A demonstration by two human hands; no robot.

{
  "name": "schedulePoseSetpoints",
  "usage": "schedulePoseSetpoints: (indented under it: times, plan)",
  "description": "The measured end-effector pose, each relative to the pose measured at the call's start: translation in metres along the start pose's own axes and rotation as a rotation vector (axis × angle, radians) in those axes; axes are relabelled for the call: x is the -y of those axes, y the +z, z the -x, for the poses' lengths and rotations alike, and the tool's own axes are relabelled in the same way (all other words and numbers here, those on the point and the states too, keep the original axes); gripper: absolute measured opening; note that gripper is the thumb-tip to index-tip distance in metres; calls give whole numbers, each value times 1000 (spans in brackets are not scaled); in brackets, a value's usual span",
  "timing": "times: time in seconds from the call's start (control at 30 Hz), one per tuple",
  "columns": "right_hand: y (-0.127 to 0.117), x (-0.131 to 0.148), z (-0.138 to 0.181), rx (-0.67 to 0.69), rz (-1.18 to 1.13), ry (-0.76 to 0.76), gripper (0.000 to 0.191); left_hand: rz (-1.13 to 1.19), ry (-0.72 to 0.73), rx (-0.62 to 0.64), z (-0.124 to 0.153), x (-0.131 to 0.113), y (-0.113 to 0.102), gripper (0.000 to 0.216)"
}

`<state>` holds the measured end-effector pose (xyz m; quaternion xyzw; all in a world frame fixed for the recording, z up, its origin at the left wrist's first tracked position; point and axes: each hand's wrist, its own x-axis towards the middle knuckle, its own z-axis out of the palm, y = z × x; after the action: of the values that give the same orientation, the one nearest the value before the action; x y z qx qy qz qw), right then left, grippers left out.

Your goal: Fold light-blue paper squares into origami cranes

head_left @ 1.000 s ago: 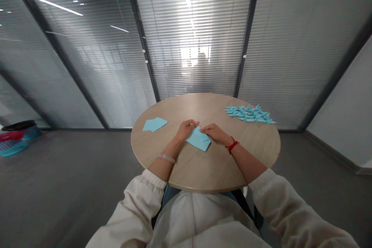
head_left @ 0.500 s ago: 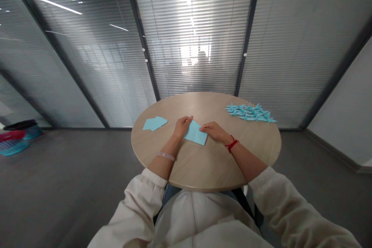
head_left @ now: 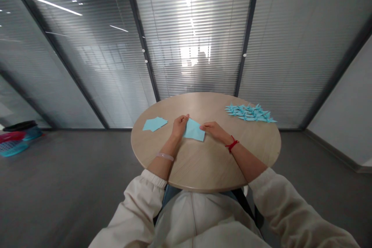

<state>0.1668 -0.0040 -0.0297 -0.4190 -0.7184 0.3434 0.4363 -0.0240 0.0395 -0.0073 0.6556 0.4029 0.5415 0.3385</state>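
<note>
A light blue sheet of paper [head_left: 193, 130] is held between my two hands over the middle of the round table. My left hand [head_left: 179, 126] is closed on its left edge, the thumb toward the far corner. The fingers of my right hand [head_left: 212, 128] pinch its right edge. More light blue paper sheets [head_left: 154, 124] lie overlapping on the table, left of my left hand. Beyond my right hand, a cluster of folded blue paper cranes [head_left: 251, 112] rests at the table's far right.
The round wooden table [head_left: 207, 170] is right in front of my lap. Behind it stands a glass wall with blinds [head_left: 197, 81]. Baskets, one of them blue [head_left: 14, 148], stand on the floor at the far left.
The held sheet has turned and shifted slightly up and left. My left hand has moved a little left with it; my right hand stays nearly in place.
</note>
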Motion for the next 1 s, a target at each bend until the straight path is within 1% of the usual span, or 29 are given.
schedulePoseSetpoints:
  times: [0.1, 0.23, 0.3, 0.37, 0.47, 0.57, 0.63, 0.67, 0.7, 0.77, 0.83, 0.87, 0.93, 1.0]
  plan:
    - [-1, 0, 0, -25, -21, -15, 47, -24, 7, -55, -1, 1, -1, 42]
    - [-5, 0, -1, -48, 18, -24, 42, -16, 37, -66, 0, -1, -2, 41]
    - [-5, 0, -2, -71, 9, -15, 40, 13, 23, -67, 2, -3, -1, 43]
    - [-5, -1, -3, -133, -29, 4, 38, 77, -24, -53, 4, -5, -1, 45]
    - [-8, -3, -3, -295, -77, 36, 35, 192, -132, 21, 7, -8, 1, 46]
    - [-14, -8, -4, -450, -79, 31, 36, 277, -228, 153, 10, -11, 3, 47]
    - [-16, -11, -4, -507, -83, 18, 39, 283, -251, 210, 12, -14, 3, 49]
    - [-17, -13, -5, -524, -89, 10, 40, 274, -249, 216, 13, -16, 3, 49]
    - [-17, -14, -5, -527, -99, 6, 40, 262, -241, 208, 13, -18, 2, 51]
    - [-15, -14, -5, -487, -124, 10, 41, 247, -222, 176, 14, -22, 1, 53]
    - [-12, -11, -5, -395, -139, 16, 41, 239, -213, 165, 15, -25, 0, 55]
    - [-10, -9, -4, -344, -133, 10, 41, 235, -213, 186, 16, -26, 0, 55]
    - [-7, -5, -3, -255, -95, -11, 40, 223, -221, 296, 17, -26, 0, 52]
    - [-5, -2, -3, -208, -51, -25, 39, 202, -247, 461, 18, -23, 0, 49]
